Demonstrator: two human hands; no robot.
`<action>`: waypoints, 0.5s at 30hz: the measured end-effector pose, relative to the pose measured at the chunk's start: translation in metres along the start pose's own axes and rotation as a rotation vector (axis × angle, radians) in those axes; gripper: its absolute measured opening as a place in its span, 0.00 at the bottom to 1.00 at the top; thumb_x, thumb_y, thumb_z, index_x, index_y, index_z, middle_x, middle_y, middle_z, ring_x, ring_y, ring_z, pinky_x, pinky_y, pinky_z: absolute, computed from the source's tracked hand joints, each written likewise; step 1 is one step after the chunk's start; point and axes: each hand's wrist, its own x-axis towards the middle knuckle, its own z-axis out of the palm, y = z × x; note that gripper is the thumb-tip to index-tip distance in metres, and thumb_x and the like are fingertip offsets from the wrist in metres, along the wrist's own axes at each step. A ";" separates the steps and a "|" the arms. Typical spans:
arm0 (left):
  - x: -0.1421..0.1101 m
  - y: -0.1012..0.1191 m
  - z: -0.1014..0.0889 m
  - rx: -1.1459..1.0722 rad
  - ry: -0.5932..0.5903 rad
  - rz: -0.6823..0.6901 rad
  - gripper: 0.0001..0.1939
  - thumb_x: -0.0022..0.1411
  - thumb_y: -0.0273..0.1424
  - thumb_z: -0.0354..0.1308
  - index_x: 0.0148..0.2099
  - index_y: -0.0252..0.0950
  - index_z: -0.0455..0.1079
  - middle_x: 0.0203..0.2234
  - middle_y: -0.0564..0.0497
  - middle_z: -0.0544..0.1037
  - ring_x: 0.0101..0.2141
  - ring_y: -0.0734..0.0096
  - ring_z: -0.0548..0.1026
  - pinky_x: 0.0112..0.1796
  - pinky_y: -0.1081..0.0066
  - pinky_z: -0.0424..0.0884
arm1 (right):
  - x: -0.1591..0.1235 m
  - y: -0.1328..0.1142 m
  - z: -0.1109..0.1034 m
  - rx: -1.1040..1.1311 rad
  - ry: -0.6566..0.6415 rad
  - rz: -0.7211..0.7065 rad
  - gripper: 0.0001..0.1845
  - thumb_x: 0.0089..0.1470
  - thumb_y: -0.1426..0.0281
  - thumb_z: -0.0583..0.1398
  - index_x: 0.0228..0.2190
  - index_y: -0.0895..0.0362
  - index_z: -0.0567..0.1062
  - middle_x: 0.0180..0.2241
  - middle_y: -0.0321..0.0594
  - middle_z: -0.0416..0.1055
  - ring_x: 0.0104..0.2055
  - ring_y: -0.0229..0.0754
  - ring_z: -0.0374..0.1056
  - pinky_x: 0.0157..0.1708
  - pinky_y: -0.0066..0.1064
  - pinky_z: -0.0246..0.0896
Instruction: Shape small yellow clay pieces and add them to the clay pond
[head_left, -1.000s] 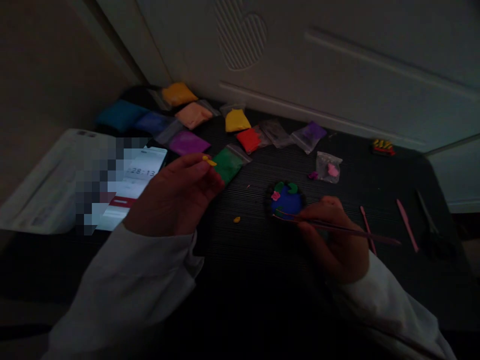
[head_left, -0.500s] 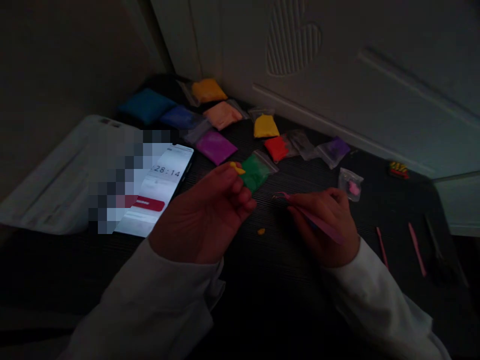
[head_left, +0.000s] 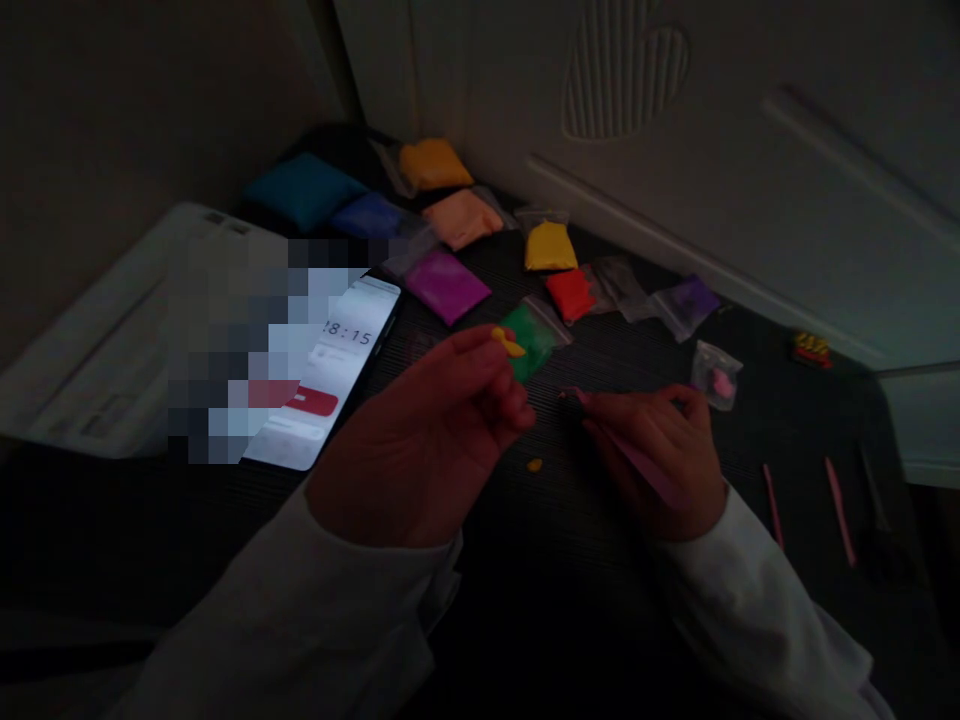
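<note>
My left hand (head_left: 435, 430) is raised over the dark table, with thumb and fingertips closed on a small yellow piece of clay (head_left: 511, 346). To its right, my right hand (head_left: 660, 450) is wrapped round a pair of pink tweezers (head_left: 637, 465), whose thin bent tips point left toward my left hand. A tiny pale speck shows by the tips, too small to make out. A small orange-yellow bit of clay (head_left: 534, 466) lies on the table between my hands. Just behind my left fingertips is a bag of green clay (head_left: 534, 340).
Bags of yellow clay (head_left: 550, 247), red clay (head_left: 570, 293), purple-pink clay (head_left: 450, 287) and several others line the back. A lit phone (head_left: 315, 400) lies at left by a white sheet (head_left: 112, 350). Pink tools (head_left: 840, 510) and dark scissors (head_left: 881, 510) lie at right.
The whole view has shifted, so most things sit slightly further right. My left hand still pinches the yellow clay, and the tweezers stay in my right hand, their tips showing less.
</note>
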 end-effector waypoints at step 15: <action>0.001 -0.013 0.001 -0.076 -0.023 -0.108 0.03 0.49 0.23 0.57 0.30 0.33 0.68 0.20 0.56 0.69 0.23 0.79 0.69 0.28 0.75 0.68 | -0.030 0.019 -0.024 0.288 0.253 0.306 0.10 0.48 0.73 0.58 0.36 0.54 0.70 0.33 0.37 0.70 0.35 0.38 0.66 0.34 0.31 0.59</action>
